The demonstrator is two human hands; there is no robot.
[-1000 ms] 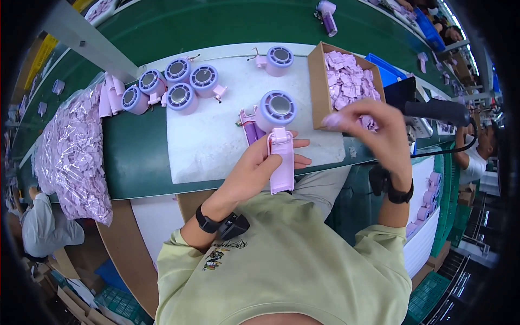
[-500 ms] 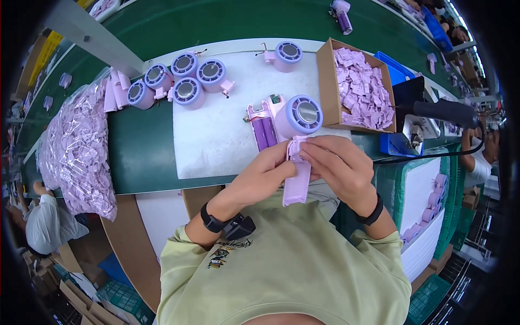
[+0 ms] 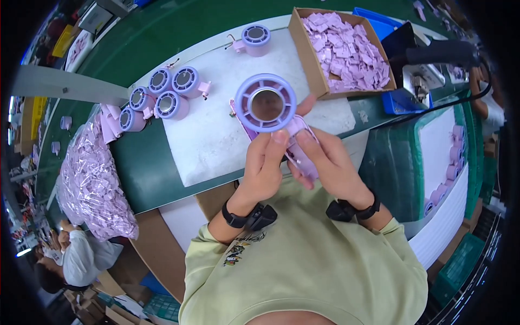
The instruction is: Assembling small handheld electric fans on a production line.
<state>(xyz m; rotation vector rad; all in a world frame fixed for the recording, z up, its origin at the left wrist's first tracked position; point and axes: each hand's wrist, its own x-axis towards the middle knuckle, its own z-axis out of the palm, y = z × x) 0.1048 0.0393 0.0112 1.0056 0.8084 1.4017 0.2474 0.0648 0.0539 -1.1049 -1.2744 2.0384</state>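
Close in front of me, both hands hold up a lilac handheld fan (image 3: 266,104), its round slotted head and shiny centre facing up. My left hand (image 3: 264,165) grips it just below the head, thumb on the pink part there. On the other side my right hand (image 3: 330,165) is closed round the pink handle shell (image 3: 304,161), its thumb pressing on top. The shell slants down toward my shirt. A strip of the fan's handle shows left of the head; the fingers and the fan head hide most of the joint between handle and shell.
On the white mat (image 3: 203,154) stand several lilac fan heads (image 3: 186,81) at left and one (image 3: 256,40) at the back. A cardboard box (image 3: 303,51) of small pink parts is at right, beside a black-handled tool (image 3: 441,54). A clear bag of pink parts (image 3: 92,179) lies left.
The fan that lay on the mat is now lifted in my hands, together with the pink shell I held before. My view has shifted, so the bench appears moved.
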